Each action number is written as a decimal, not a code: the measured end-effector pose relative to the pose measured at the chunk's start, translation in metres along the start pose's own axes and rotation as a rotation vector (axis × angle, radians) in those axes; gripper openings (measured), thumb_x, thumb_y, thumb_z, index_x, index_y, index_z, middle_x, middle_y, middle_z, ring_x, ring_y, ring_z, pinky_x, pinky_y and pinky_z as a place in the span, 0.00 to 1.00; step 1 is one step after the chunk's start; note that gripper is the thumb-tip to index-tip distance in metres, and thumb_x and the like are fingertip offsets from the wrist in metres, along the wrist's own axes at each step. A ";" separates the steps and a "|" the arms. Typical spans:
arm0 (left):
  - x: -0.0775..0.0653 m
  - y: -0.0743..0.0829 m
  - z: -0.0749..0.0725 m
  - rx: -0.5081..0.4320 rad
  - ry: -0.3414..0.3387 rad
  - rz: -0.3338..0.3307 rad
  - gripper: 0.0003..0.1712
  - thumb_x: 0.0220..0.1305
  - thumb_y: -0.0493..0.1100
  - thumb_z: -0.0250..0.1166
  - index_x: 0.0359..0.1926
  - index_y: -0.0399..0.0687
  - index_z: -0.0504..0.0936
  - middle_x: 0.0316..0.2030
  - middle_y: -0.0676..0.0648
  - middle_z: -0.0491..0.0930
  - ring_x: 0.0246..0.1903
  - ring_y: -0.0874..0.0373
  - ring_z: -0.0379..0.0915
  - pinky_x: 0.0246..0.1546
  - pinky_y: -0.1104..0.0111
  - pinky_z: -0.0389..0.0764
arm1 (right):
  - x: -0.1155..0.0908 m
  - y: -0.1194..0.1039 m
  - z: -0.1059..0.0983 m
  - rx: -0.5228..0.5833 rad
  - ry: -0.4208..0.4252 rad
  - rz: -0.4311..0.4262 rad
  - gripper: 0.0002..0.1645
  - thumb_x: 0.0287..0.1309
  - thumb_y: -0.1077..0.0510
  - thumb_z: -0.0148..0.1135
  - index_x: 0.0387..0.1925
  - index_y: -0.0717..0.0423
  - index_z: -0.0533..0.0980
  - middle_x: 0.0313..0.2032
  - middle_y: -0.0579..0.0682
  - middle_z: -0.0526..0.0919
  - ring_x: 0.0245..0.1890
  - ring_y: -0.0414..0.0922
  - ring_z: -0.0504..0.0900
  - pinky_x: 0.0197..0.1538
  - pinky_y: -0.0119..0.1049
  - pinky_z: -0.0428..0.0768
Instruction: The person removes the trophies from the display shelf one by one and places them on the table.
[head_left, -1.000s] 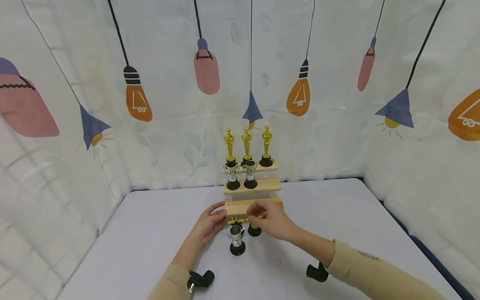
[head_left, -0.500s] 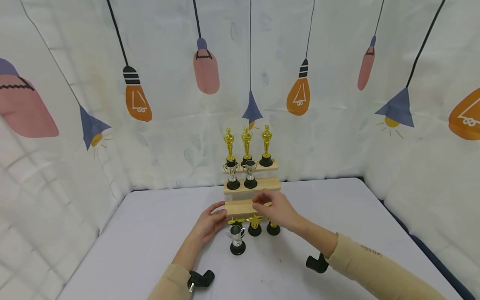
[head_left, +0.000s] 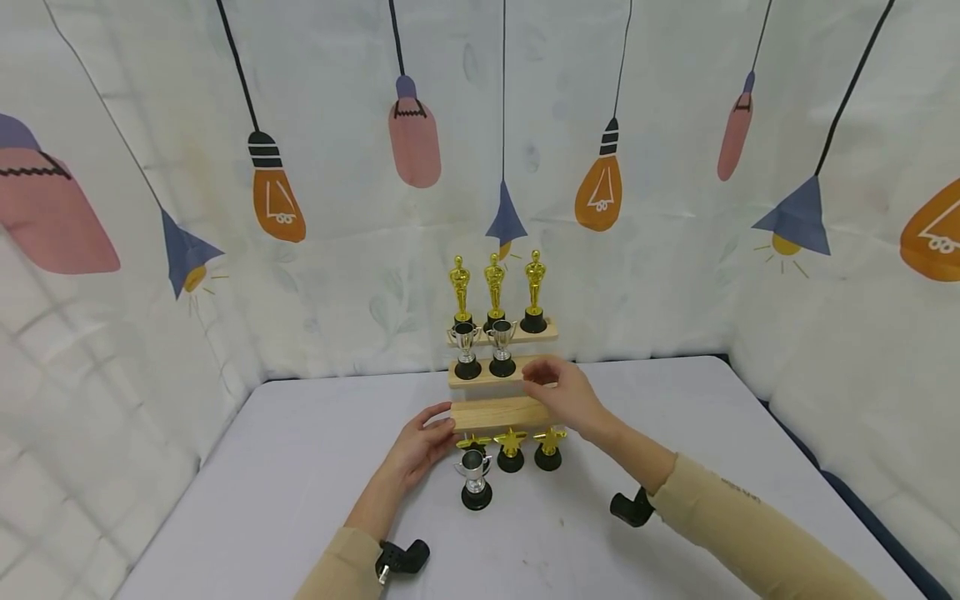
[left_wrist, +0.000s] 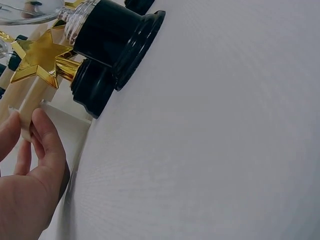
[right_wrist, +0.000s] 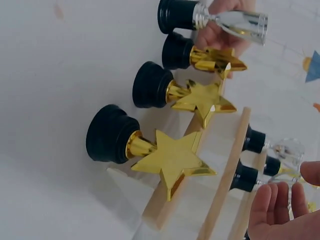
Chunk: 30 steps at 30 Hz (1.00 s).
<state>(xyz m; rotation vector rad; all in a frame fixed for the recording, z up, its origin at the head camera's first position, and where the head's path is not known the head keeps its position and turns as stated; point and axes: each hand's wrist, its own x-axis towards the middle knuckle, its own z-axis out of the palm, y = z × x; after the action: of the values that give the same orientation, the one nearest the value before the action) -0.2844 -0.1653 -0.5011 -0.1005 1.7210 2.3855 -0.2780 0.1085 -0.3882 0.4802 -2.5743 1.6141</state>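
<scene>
Pale wood is sitting in the grip at the left: the thumb and fingers of the left hand (head_left: 420, 444) are pinching the left end of the near shelf (head_left: 495, 414), nearest of three boards on the white table (head_left: 300, 483). Step in hand, as judged: one hand is steadying the boards while the other is working over them. A light, even pinch is probably serving best; tugging is risking a shake. Next rightward, on the near side, a silver cup (head_left: 476, 482) is standing upright on the table before the left star (head_left: 472, 442). Beyond these, two silver cups (head_left: 468, 367) are occupying the left and centre of the middle shelf (head_left: 495, 382), and three gold figures (head_left: 493, 283) are lining the far shelf (head_left: 522, 337). Farther right, the middle star (head_left: 511, 452) and right star (head_left: 550, 452) are standing along the near shelf's near side; contact with its edge: cannot tell. At the right, the right hand (head_left: 566, 396) is hovering by the middle shelf's right end, released, fingers bent, thumb and fingertips apart, nothing between them; whether it is touching wood is unclear. Good practice is likely calling for a raised wrist, clear of the right star, and fingertips off the neighbouring cup, since narrow pieces are presumably tipping easily.
</scene>
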 end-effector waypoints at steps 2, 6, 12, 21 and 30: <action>0.000 0.000 0.000 0.000 -0.002 0.007 0.32 0.74 0.30 0.61 0.74 0.32 0.61 0.53 0.36 0.76 0.45 0.55 0.80 0.48 0.67 0.84 | 0.004 0.002 0.000 0.008 0.020 0.016 0.12 0.66 0.62 0.68 0.49 0.61 0.80 0.45 0.52 0.83 0.48 0.50 0.81 0.54 0.44 0.80; -0.001 0.000 0.001 0.005 -0.001 0.004 0.31 0.74 0.31 0.61 0.73 0.32 0.62 0.53 0.36 0.76 0.45 0.55 0.80 0.48 0.68 0.84 | 0.013 0.006 0.000 0.036 0.046 0.053 0.14 0.66 0.62 0.69 0.51 0.61 0.79 0.46 0.53 0.83 0.50 0.50 0.80 0.53 0.43 0.80; 0.000 0.000 0.002 0.000 0.007 0.001 0.30 0.74 0.30 0.60 0.73 0.34 0.64 0.52 0.37 0.77 0.44 0.56 0.80 0.47 0.68 0.83 | 0.025 0.004 0.002 0.066 0.052 0.053 0.15 0.66 0.61 0.69 0.52 0.61 0.79 0.47 0.54 0.82 0.50 0.51 0.80 0.52 0.44 0.81; 0.001 0.000 0.001 -0.004 0.010 -0.005 0.30 0.74 0.30 0.60 0.73 0.34 0.63 0.52 0.37 0.77 0.45 0.55 0.80 0.48 0.68 0.83 | 0.044 0.005 0.009 0.042 0.044 0.073 0.22 0.65 0.60 0.70 0.57 0.65 0.77 0.49 0.55 0.81 0.51 0.51 0.79 0.52 0.42 0.81; 0.000 0.001 0.000 -0.014 0.008 -0.011 0.30 0.74 0.30 0.60 0.73 0.36 0.64 0.52 0.37 0.77 0.45 0.55 0.80 0.49 0.67 0.84 | 0.055 0.008 0.021 0.002 0.035 0.080 0.22 0.64 0.59 0.72 0.56 0.62 0.78 0.48 0.55 0.81 0.48 0.51 0.79 0.50 0.43 0.81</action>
<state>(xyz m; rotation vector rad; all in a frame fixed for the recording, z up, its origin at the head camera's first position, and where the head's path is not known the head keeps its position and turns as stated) -0.2847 -0.1655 -0.5007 -0.1218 1.7029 2.3925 -0.3307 0.0811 -0.3926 0.3500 -2.5983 1.6337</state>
